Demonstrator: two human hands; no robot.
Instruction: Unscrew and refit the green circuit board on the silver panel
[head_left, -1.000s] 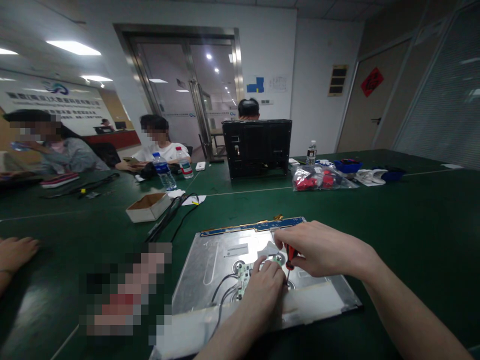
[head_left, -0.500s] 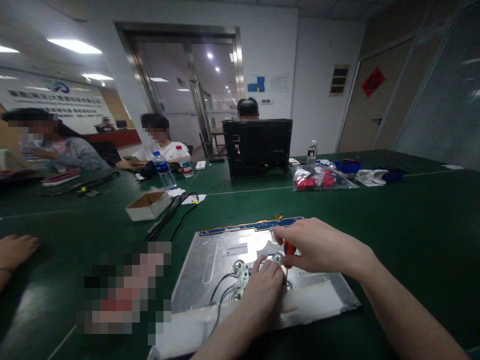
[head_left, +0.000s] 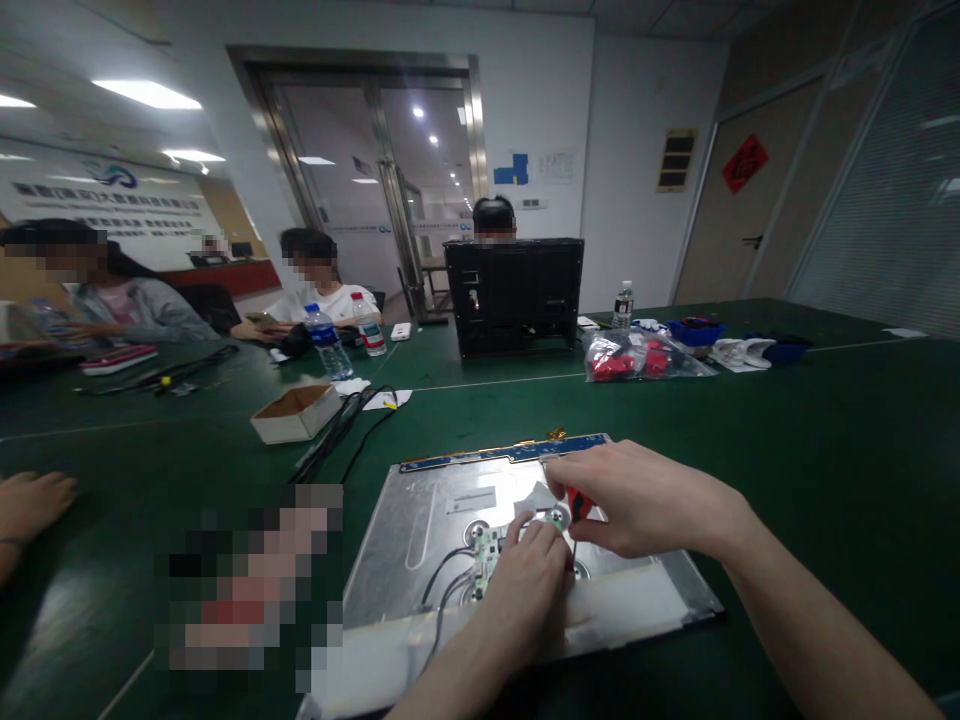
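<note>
A silver metal panel (head_left: 397,530), like the back of a display, lies on the table before me, with a blue circuit strip (head_left: 517,452) along its far edge. A small green circuit board (head_left: 489,545) with dark cables sits at its middle. My left hand (head_left: 534,560) is closed over that board, fingers bent and pressed down on it; the fingertips are partly hidden. In my right hand (head_left: 630,495) is a red and black screwdriver (head_left: 577,503), gripped by the handle between thumb and fingers. Its shaft points down beside my left fingers; the tip is hidden.
Black cables (head_left: 337,430) and an open cardboard box (head_left: 295,414) lie left of the panel. Another person's hand (head_left: 34,505) rests at the far left. Beyond stand a black monitor-like casing (head_left: 514,298), bottles (head_left: 328,340), a plastic bag with red items (head_left: 641,357) and blue trays (head_left: 696,332).
My right hand has shifted slightly, its fingers turning a little around the screwdriver handle. My left hand and the panel stay in place.
</note>
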